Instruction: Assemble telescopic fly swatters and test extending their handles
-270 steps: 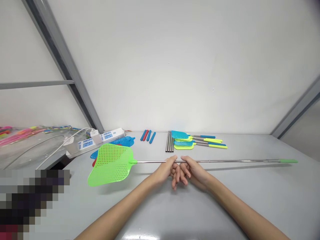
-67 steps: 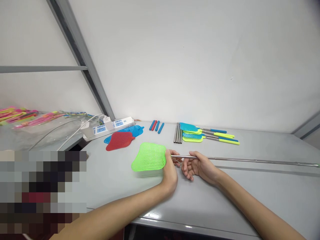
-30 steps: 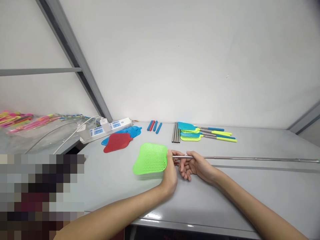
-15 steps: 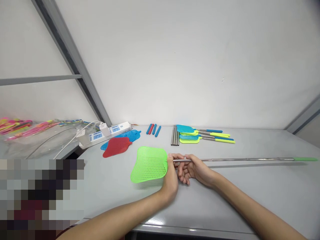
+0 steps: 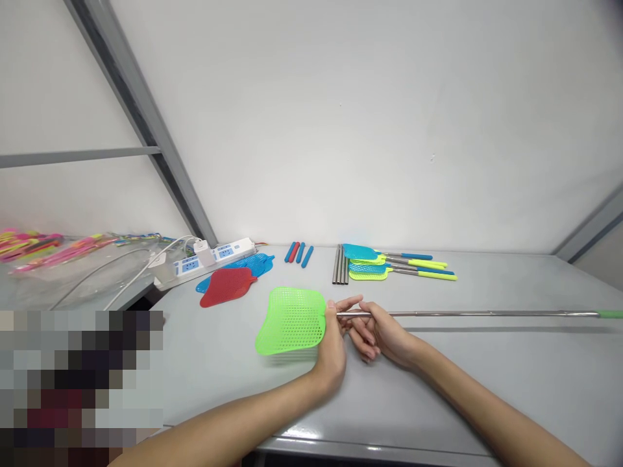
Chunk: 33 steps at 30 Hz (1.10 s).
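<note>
A green fly swatter [image 5: 294, 321] with a long telescopic metal rod lies across my hands, held just above the table. My left hand [image 5: 333, 347] grips it at the neck, where the perforated head meets the rod, its thumb on top. Just to the right, my right hand [image 5: 377, 331] has the rod between thumb and forefinger, its other fingers loosely curled below. The rod is drawn out far to the right, and its green grip [image 5: 609, 314] is cut off by the frame's edge.
Behind lie blue and yellow fly swatters [image 5: 370, 269], several metal tubes [image 5: 339, 264] and several blue and red grips [image 5: 299, 253]. Red [image 5: 228, 287] and blue swatter heads [image 5: 257, 263] lie by a power strip [image 5: 233, 248]. Bagged colourful items [image 5: 63, 250] are at far left.
The rod reaches farther right, and its green grip has slid partly out of view. My hands stay almost in place, with the right fingers shifted slightly.
</note>
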Available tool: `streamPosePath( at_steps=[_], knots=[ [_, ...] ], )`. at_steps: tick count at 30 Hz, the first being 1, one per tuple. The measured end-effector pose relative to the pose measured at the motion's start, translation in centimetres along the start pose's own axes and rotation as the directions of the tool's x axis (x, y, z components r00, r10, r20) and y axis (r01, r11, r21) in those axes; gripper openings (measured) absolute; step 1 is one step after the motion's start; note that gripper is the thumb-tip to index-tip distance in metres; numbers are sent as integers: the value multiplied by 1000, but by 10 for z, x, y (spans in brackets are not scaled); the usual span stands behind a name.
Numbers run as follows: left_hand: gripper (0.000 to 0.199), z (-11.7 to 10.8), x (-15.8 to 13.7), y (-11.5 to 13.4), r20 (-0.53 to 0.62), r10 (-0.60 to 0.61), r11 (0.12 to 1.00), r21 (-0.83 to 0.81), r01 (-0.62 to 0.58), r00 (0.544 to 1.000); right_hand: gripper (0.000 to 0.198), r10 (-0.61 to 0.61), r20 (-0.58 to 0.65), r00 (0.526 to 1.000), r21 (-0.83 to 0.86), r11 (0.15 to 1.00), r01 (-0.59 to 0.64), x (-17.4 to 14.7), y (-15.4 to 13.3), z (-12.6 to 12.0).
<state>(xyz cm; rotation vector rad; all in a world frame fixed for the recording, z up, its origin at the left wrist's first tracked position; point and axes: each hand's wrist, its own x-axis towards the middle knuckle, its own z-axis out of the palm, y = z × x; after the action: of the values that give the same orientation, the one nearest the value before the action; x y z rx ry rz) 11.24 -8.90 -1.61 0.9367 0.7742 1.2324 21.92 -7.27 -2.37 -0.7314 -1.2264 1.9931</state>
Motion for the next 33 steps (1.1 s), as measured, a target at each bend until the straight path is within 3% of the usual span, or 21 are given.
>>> streamPosePath(
  at_steps=[10, 16, 23, 26, 29, 33],
  knots=[
    [48, 0, 2, 2, -46, 68, 996, 54, -65, 997, 53, 21, -29, 999, 14, 1000, -21, -2, -10, 3],
    [48, -5, 14, 2, -56, 49, 998, 32, -48, 997, 43, -45, -176, 983, -1, 999, 46, -3, -16, 5],
    [45, -7, 22, 13, -85, 48, 999, 18, -46, 995, 42, -114, -199, 973, 186, 971, 152, -1, -24, 3],
    [43, -8, 25, 23, -139, 65, 998, 12, -64, 988, 44, -206, -316, 926, 167, 949, 268, -1, -29, -4],
    [40, -11, 29, 30, -207, 99, 995, -9, -103, 973, 43, -298, -451, 841, 89, 923, 375, -3, -32, -15],
    [37, -13, 34, 36, -233, 114, 991, -37, -126, 966, 42, -357, -497, 791, 29, 904, 427, -4, -35, -25]
  ],
)
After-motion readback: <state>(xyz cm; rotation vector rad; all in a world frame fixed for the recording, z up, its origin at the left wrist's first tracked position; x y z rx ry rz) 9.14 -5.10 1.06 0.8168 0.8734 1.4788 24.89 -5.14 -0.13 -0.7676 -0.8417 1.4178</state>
